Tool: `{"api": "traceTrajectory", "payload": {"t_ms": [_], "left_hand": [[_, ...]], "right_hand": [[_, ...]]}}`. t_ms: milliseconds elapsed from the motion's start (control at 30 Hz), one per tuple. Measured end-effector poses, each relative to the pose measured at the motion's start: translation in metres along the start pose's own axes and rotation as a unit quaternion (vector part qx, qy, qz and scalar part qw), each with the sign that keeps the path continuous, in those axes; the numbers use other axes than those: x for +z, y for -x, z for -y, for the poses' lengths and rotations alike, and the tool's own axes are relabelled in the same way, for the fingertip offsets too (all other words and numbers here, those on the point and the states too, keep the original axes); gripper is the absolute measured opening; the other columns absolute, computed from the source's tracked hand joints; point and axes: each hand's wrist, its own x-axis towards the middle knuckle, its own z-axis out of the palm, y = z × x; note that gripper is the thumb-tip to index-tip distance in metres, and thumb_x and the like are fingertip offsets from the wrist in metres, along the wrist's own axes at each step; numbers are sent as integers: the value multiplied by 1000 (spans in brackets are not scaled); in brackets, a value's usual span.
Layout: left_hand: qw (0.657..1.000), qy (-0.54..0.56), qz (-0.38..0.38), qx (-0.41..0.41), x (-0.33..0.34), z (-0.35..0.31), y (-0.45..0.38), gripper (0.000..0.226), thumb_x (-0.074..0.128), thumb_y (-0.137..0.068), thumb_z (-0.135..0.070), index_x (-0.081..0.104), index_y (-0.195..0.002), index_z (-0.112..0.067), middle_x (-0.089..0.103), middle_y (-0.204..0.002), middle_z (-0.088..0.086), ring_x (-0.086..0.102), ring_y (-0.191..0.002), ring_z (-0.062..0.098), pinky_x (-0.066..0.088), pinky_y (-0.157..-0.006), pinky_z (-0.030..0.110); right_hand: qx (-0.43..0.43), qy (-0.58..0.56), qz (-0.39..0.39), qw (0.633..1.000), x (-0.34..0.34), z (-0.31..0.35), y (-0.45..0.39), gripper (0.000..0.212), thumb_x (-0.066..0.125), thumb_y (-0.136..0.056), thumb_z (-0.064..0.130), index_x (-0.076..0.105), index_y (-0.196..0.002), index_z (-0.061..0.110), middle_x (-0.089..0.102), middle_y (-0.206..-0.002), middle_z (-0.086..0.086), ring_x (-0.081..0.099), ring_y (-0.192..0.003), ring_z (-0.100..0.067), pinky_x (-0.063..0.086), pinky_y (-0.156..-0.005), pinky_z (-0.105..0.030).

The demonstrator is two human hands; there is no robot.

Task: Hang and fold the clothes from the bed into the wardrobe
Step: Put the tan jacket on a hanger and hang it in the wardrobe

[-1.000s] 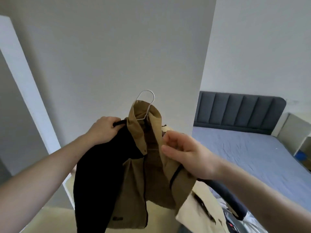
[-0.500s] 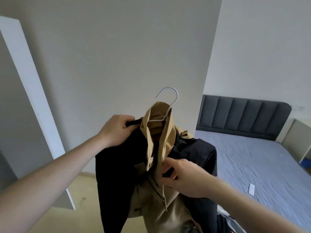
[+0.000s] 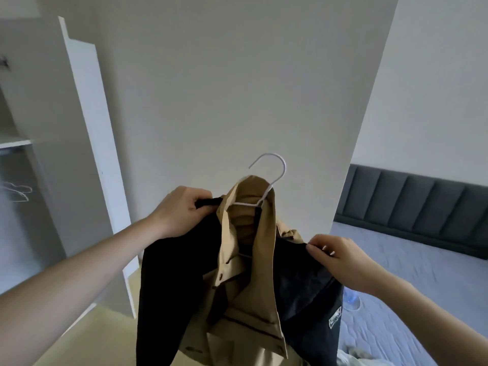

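Step in hand, as I read it: seating jacket (image 3: 237, 286) shoulders square on white hanger (image 3: 266, 180) before it goes to wardrobe (image 3: 23, 180). I'd pull both shoulders out level w/ hook centred, else it slides off. L hand (image 3: 182, 210) raised, fingers (image 3: 203, 196) clamped on black shoulder left of collar. R hand (image 3: 340, 257) lower, fingers (image 3: 317, 249) pinching the other shoulder edge. Jacket hangs between both, bed (image 3: 409, 273) beyond R hand
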Motion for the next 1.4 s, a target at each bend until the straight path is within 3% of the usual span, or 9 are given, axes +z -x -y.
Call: {"api": "traceTrajectory", "payload": {"t_ms": [133, 233, 333, 500, 700, 833, 1000, 1167, 1400], "left_hand": [[999, -4, -11, -35, 2, 8, 7, 31, 56, -88, -47, 57, -64, -28, 58, -62, -6, 51, -61, 12, 41, -63, 35], [998, -10, -6, -69, 7, 10, 13, 28, 56, -89, -44, 59, -67, -27, 61, -64, -10, 53, -63, 9, 43, -64, 34], [993, -65, -10, -101, 10, 7, 21, 24, 53, -94, -41, 65, -80, -26, 65, -76, -10, 59, -74, 12, 48, -70, 36], [978, -160, -32, -133, 9, 0, 47, 29, 41, -97, -46, 56, -81, -26, 59, -78, -9, 56, -74, 15, 43, -64, 35], [954, -245, -58, -165, 4, 0, 91, 26, 44, -101, -36, 42, -77, -27, 46, -74, -10, 46, -69, 19, 26, -66, 31], [939, -275, -23, -208, -9, 19, 109, 20, 43, -98, -39, 52, -90, -24, 52, -86, -8, 54, -85, 23, 29, -77, 32], [921, -259, -42, -287, -54, 68, 130, 41, 49, -94, -36, 55, -133, -26, 53, -130, -7, 49, -121, 19, 38, -104, 34], [917, -207, -72, -332, -111, 116, 167, 45, 49, -94, -28, 50, -138, -33, 48, -136, -16, 47, -125, 11, 41, -109, 35], [923, -123, -38, -362, -174, 189, 211, 50, 51, -94, -26, 48, -143, -39, 47, -141, -21, 44, -131, 2, 40, -114, 32]], "right_hand": [[-80, -28, 36, 996, 8, 2, -13, 33, 50, -106, 37, 53, -78, 20, 53, -68, -2, 41, -61, -6, 43, -65, -34], [-118, -55, 44, 991, 20, 5, -23, 40, 49, -107, 34, 43, -71, 19, 41, -60, 6, 38, -58, -6, 38, -60, -35], [-118, -123, 34, 985, 32, 5, -35, 38, 53, -106, 29, 48, -70, 15, 39, -58, 10, 38, -57, -5, 33, -57, -34], [-125, -203, 55, 970, 52, 16, -52, 32, 55, -104, 24, 62, -72, 23, 49, -58, 14, 43, -56, -2, 34, -54, -25], [-164, -205, 107, 959, 92, 54, -70, 24, 57, -102, 28, 71, -84, 21, 70, -73, 1, 65, -68, -15, 50, -64, -35], [-187, -197, 132, 953, 119, 89, -83, 25, 59, -101, 26, 67, -78, 22, 67, -69, 4, 62, -65, -6, 52, -68, -38], [-221, -216, 131, 942, 145, 144, -109, 37, 63, -99, 16, 69, -77, 46, 69, -72, 33, 65, -78, 15, 44, -67, -6], [-225, -221, 134, 940, 191, 199, -146, 37, 66, -98, 18, 70, -75, 47, 70, -70, 28, 67, -76, 11, 45, -65, -8], [-229, -238, 143, 933, 271, 288, -184, 28, 66, -97, 24, 74, -83, 48, 71, -79, 33, 66, -82, 13, 47, -69, -8]]}}
